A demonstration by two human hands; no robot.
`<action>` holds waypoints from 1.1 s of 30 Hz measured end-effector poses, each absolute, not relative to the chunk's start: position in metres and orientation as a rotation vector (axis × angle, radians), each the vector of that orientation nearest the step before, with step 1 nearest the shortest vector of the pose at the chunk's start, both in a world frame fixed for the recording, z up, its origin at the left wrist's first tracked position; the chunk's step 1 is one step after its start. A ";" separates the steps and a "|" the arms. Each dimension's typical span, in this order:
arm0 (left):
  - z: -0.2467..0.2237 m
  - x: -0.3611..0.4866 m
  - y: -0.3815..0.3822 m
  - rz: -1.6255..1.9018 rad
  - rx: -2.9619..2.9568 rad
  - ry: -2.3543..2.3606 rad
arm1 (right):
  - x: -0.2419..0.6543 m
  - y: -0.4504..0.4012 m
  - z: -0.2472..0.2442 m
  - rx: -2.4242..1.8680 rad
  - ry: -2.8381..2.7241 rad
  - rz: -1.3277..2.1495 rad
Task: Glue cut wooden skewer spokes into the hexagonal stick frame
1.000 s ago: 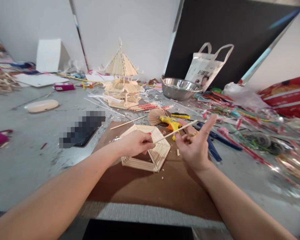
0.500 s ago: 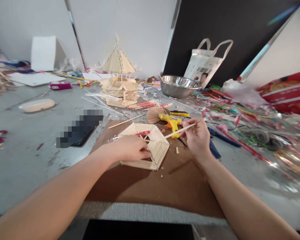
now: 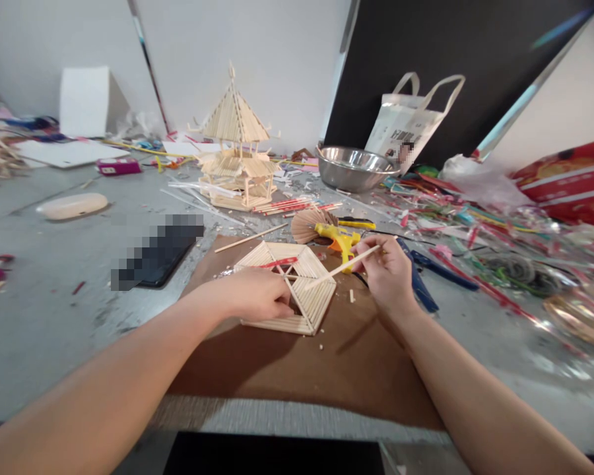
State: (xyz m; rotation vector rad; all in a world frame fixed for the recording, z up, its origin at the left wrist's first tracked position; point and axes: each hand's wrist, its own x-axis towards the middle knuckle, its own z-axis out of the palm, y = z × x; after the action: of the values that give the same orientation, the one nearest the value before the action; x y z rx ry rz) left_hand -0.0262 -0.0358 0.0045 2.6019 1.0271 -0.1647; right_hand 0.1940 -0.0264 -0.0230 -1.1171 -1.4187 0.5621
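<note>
A flat hexagonal frame of pale wooden sticks (image 3: 313,305) lies on a brown sheet (image 3: 297,373), with spokes crossing its open centre. My left hand (image 3: 257,293) rests over the frame's left side, its fingers curled down at the central opening and gripping the frame; the fingertips are partly hidden. Between thumb and fingers, my right hand (image 3: 389,267) pinches a thin wooden stick (image 3: 340,268). The stick slants down to the left, its far end over the frame's right panel. A red strip (image 3: 280,262) lies across the top of the opening.
Beyond the frame are a yellow glue gun (image 3: 344,243), a loose stick (image 3: 251,237) and a stick-built pagoda (image 3: 235,145). Blue-handled pliers (image 3: 418,280) lie right of my right hand. A phone (image 3: 165,254) is at left, a metal bowl (image 3: 356,173) at the back.
The stick in my right hand has shifted left and down, so its end now reaches over the right panel. My left hand has moved slightly left.
</note>
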 end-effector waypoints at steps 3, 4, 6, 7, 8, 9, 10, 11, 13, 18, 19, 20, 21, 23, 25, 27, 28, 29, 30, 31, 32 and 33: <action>0.004 -0.026 -0.035 -0.165 2.559 1.006 | 0.195 -0.025 -0.026 -1.116 -1.426 0.564; 0.003 -0.027 -0.034 -0.168 2.544 1.003 | 0.196 -0.025 -0.026 -1.116 -1.431 0.566; 0.002 -0.027 -0.033 -0.174 2.518 0.992 | 0.196 -0.025 -0.027 -1.116 -1.438 0.574; 0.000 -0.028 -0.032 -0.172 2.509 0.983 | 0.196 -0.025 -0.027 -1.115 -1.437 0.577; -0.001 -0.028 -0.032 -0.165 2.502 0.972 | 0.195 -0.025 -0.027 -1.113 -1.436 0.580; -0.002 -0.029 -0.031 -0.156 2.497 0.959 | 0.195 -0.025 -0.027 -1.110 -1.436 0.580; -0.003 -0.029 -0.030 -0.150 2.492 0.947 | 0.195 -0.025 -0.027 -1.107 -1.438 0.579; -0.004 -0.029 -0.029 -0.145 2.486 0.936 | 0.195 -0.025 -0.026 -1.101 -1.443 0.578; -0.004 -0.029 -0.028 -0.142 2.463 0.920 | 0.194 -0.025 -0.026 -1.093 -1.458 0.577; 0.000 -0.027 -0.028 -0.144 2.421 0.915 | 0.195 -0.025 -0.026 -1.100 -1.484 0.559; 0.000 -0.027 -0.028 -0.145 2.417 0.914 | 0.195 -0.025 -0.026 -1.099 -1.490 0.557; 0.000 -0.027 -0.028 -0.144 2.414 0.913 | 0.195 -0.025 -0.025 -1.100 -1.498 0.556; 0.000 -0.027 -0.028 -0.143 2.411 0.911 | 0.195 -0.026 -0.025 -1.104 -1.507 0.557; -0.001 -0.027 -0.027 -0.139 2.406 0.909 | 0.195 -0.026 -0.025 -1.127 -1.522 0.556; -0.002 -0.027 -0.026 -0.134 2.400 0.908 | 0.195 -0.026 -0.025 -1.159 -1.537 0.545; -0.003 -0.027 -0.025 -0.127 2.388 0.903 | 0.195 -0.026 -0.025 -1.186 -1.547 0.535; -0.003 -0.027 -0.025 -0.124 2.379 0.899 | 0.195 -0.026 -0.025 -1.196 -1.552 0.530; -0.003 -0.027 -0.025 -0.121 2.372 0.894 | 0.195 -0.026 -0.025 -1.202 -1.559 0.525; -0.003 -0.027 -0.025 -0.119 2.368 0.887 | 0.195 -0.026 -0.025 -1.207 -1.563 0.520; -0.003 -0.027 -0.025 -0.113 2.369 0.881 | 0.195 -0.026 -0.025 -1.211 -1.567 0.516; -0.003 -0.027 -0.026 -0.105 2.374 0.876 | 0.194 -0.027 -0.024 -1.214 -1.571 0.513; -0.002 -0.027 -0.027 -0.096 2.382 0.871 | 0.194 -0.027 -0.023 -1.216 -1.575 0.510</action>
State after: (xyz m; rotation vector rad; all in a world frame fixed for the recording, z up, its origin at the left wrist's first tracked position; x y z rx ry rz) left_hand -0.0272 -0.0269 -0.0020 2.3825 0.8705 -0.0961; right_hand 0.1937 -0.0272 -0.0234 -1.2160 -1.5746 0.5097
